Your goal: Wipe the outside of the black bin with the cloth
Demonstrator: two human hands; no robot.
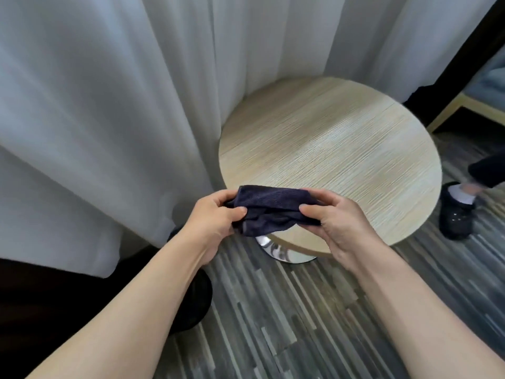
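A dark navy cloth (273, 212) is bunched and stretched between my two hands, just over the near edge of a round wooden table (328, 149). My left hand (210, 222) pinches its left end and my right hand (341, 222) pinches its right end. A black rounded object (200, 299), which looks like the bin, stands on the floor at lower left. My left forearm and the curtain hide most of it.
White curtains (109, 105) hang across the left and back, reaching the floor. The table has a chrome base (284, 251). Another person's foot in a black shoe (456, 214) stands right of the table. A wooden furniture frame (464, 105) is at far right.
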